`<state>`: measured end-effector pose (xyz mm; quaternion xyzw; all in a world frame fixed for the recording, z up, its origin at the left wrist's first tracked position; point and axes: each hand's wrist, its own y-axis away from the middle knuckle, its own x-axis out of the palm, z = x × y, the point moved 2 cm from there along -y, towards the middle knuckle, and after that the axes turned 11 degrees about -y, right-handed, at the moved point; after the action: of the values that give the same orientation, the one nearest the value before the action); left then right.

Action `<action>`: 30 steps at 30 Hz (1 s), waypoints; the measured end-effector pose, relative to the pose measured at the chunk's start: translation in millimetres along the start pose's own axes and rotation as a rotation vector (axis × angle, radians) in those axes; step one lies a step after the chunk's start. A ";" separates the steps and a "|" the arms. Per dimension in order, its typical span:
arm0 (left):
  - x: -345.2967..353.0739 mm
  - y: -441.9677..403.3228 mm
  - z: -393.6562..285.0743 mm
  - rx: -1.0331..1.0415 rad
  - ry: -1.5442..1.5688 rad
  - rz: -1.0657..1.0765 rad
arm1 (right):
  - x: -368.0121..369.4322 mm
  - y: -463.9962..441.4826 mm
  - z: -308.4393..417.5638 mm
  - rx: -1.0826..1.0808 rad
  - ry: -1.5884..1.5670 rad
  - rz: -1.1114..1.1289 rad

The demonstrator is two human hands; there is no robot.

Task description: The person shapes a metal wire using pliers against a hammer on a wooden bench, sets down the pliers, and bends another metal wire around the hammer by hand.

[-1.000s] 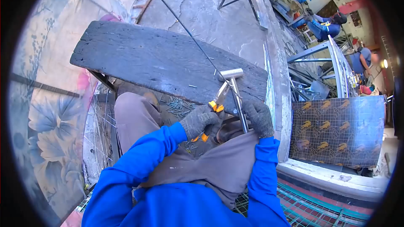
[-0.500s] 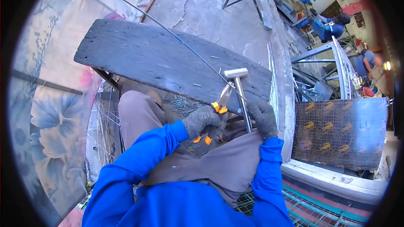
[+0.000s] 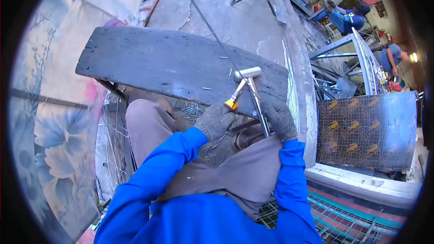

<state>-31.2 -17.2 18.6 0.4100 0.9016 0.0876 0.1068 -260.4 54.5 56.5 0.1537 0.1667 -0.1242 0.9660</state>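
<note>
My left hand [image 3: 217,121], in a grey knit glove, is closed around pliers [image 3: 231,104] with orange grips. Their jaws meet a long thin metal rod [image 3: 202,16] beside the hammer head. My right hand [image 3: 279,119], gloved too, is closed near the rod's lower end; its fingertips are partly hidden. A hammer [image 3: 257,106] with a shiny metal head and handle leans over the bench edge, its head on the board and its handle beside my right hand. Under both hands is the dark wooden bench [image 3: 149,58], with a few short metal pieces [image 3: 207,88] on top.
Many cut metal pieces [image 3: 192,108] lie on the floor below the bench. A bundle of thin rods [image 3: 291,86] stands at its right end. A patterned board [image 3: 361,131] is farther right. Two people [image 3: 348,20] work at the upper right among metal frames. A floral cloth [image 3: 58,122] hangs left.
The pliers' handles, spread apart before, are now squeezed together in my left hand. The rod's far end has swung toward the top of the view. My view has shifted slightly.
</note>
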 end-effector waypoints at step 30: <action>20.4 1.5 3.1 -0.219 0.473 0.410 | -3.7 -11.1 -5.8 -0.242 -0.125 0.023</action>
<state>-42.4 -0.5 13.5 0.5372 0.7855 0.2963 -0.0817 -268.7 47.0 49.8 0.0297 0.1184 -0.1015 0.9873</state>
